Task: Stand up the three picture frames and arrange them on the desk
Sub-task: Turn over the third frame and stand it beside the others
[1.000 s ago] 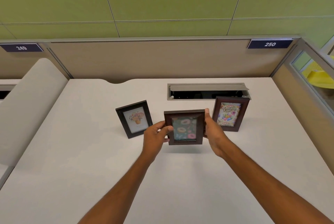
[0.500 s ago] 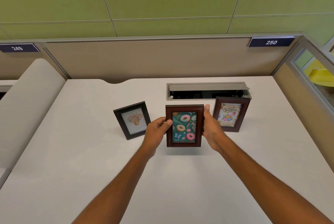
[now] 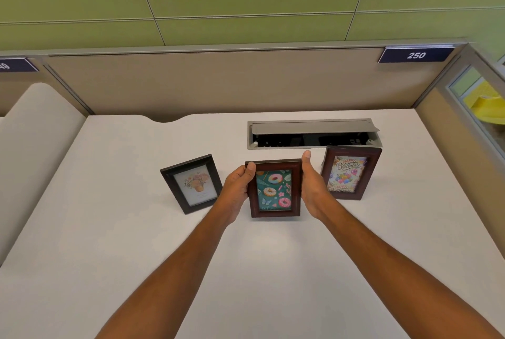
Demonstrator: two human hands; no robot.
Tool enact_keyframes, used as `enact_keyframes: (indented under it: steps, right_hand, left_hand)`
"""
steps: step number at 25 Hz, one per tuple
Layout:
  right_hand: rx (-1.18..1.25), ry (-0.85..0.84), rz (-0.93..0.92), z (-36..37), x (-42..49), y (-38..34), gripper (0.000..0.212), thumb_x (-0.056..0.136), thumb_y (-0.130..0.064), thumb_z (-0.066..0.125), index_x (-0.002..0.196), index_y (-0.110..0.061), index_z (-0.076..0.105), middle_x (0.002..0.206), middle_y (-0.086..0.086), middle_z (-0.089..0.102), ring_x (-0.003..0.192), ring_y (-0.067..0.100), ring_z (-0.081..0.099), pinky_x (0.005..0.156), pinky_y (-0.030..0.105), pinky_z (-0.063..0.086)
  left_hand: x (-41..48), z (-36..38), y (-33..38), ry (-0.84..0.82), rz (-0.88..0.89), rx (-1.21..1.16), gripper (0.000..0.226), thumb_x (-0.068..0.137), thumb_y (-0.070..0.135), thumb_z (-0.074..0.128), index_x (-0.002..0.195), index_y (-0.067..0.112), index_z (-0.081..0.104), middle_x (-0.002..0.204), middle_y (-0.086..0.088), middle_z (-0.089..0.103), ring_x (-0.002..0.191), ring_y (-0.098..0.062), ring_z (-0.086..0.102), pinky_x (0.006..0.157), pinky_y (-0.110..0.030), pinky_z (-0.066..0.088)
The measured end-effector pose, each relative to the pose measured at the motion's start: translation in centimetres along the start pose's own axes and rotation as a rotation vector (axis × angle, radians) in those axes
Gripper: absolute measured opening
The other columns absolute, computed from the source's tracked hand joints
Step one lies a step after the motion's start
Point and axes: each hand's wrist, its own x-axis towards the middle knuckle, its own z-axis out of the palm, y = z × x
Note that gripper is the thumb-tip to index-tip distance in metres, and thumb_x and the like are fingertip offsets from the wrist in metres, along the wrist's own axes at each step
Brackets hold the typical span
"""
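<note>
Left hand (image 3: pixel 237 188) and right hand (image 3: pixel 311 188) clasp the donut frame (image 3: pixel 274 188) by its side edges, at desk (image 3: pixel 273 270) centre. Lower the bottom edge squarely; release only once it stands unaided. Whether it touches the desk cannot be told. Flower frame (image 3: pixel 191 183) stands at 9 o'clock, birthday frame (image 3: pixel 350 172) at 3 o'clock, both near. The cable box (image 3: pixel 313 134) at 12 o'clock limits rearward placement.

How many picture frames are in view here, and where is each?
3. The flower frame stands on the left of the desk, the donut frame is in the middle between both hands, and the birthday frame stands on the right. None looks hidden.
</note>
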Motion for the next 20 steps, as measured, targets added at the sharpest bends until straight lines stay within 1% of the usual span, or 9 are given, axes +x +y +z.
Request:
enact_keyframes:
  steps: [2,4,7,9,11,14,16,18,20]
  right_hand:
    - [0.023,0.004,-0.008,0.0,1.1,-0.2,0.068,0.098,-0.082,0.033,0.110,-0.030,0.076,0.111,0.002,0.084,0.113,0.026,0.076,0.114,0.050,0.053]
    - [0.055,0.010,-0.019,0.0,2.1,-0.3,0.068,0.098,-0.083,0.035,0.111,-0.031,0.077,0.103,-0.002,0.085,0.108,0.023,0.078,0.112,0.048,0.054]
    - [0.069,0.024,-0.013,0.4,3.3,-0.7,0.072,0.094,-0.086,0.036,0.116,-0.030,0.076,0.108,0.001,0.085,0.106,0.022,0.079,0.106,0.044,0.057]
    - [0.076,0.024,-0.004,0.6,4.0,-1.2,0.078,0.093,-0.088,0.036,0.121,-0.027,0.076,0.113,0.004,0.084,0.105,0.022,0.080,0.101,0.042,0.059]
    - [0.081,0.020,0.012,0.7,4.7,-1.7,0.083,0.092,-0.089,0.034,0.123,-0.025,0.076,0.112,0.005,0.085,0.106,0.025,0.080,0.101,0.043,0.059]
    - [0.079,0.020,0.034,0.8,5.6,-2.2,0.089,0.089,-0.092,0.031,0.125,-0.024,0.075,0.112,0.008,0.084,0.104,0.027,0.081,0.099,0.043,0.060]
    - [0.077,0.021,0.041,0.9,6.1,-2.4,0.092,0.089,-0.093,0.031,0.129,-0.022,0.074,0.116,0.010,0.083,0.107,0.029,0.080,0.104,0.046,0.059]
    - [0.071,0.026,0.050,0.9,6.3,-2.3,0.094,0.089,-0.093,0.031,0.134,-0.021,0.071,0.120,0.011,0.081,0.114,0.030,0.077,0.112,0.050,0.054]
    - [0.064,0.031,0.056,0.9,6.5,-2.1,0.094,0.089,-0.093,0.031,0.135,-0.021,0.070,0.121,0.011,0.081,0.116,0.030,0.076,0.114,0.050,0.052]
  left_hand:
    - [0.9,0.3,0.4,-0.006,0.019,-0.001,0.048,0.097,0.056,0.061,0.129,0.023,0.073,0.126,-0.002,0.082,0.120,-0.020,0.075,0.099,-0.035,0.060]
    - [1.9,0.4,0.8,0.000,0.037,0.008,0.050,0.095,0.058,0.062,0.129,0.022,0.073,0.128,-0.004,0.082,0.124,-0.023,0.074,0.108,-0.042,0.057]
    - [3.7,0.4,1.0,0.021,0.035,0.023,0.043,0.105,0.053,0.059,0.129,0.020,0.073,0.127,-0.006,0.081,0.130,-0.031,0.071,0.114,-0.049,0.052]
    - [4.6,0.4,1.1,0.035,0.036,0.027,0.038,0.109,0.049,0.057,0.126,0.019,0.074,0.123,-0.004,0.083,0.125,-0.029,0.074,0.113,-0.050,0.053]
    - [5.2,0.4,1.1,0.033,0.036,0.023,0.035,0.108,0.048,0.059,0.123,0.020,0.074,0.119,-0.003,0.084,0.116,-0.021,0.077,0.113,-0.049,0.055]
    - [5.8,0.7,1.2,0.032,0.023,0.029,0.037,0.108,0.049,0.059,0.125,0.020,0.074,0.120,-0.003,0.083,0.120,-0.025,0.076,0.116,-0.053,0.053]
    - [6.1,0.7,1.1,0.037,0.012,0.036,0.039,0.109,0.050,0.058,0.126,0.019,0.073,0.120,-0.004,0.083,0.126,-0.032,0.074,0.117,-0.056,0.051]
    - [6.2,0.7,0.8,0.035,0.003,0.040,0.038,0.109,0.051,0.057,0.125,0.019,0.073,0.118,-0.003,0.084,0.123,-0.030,0.075,0.117,-0.057,0.051]
    - [6.3,0.6,0.6,0.034,0.001,0.051,0.040,0.109,0.051,0.056,0.127,0.018,0.072,0.119,-0.004,0.083,0.120,-0.028,0.075,0.116,-0.056,0.052]
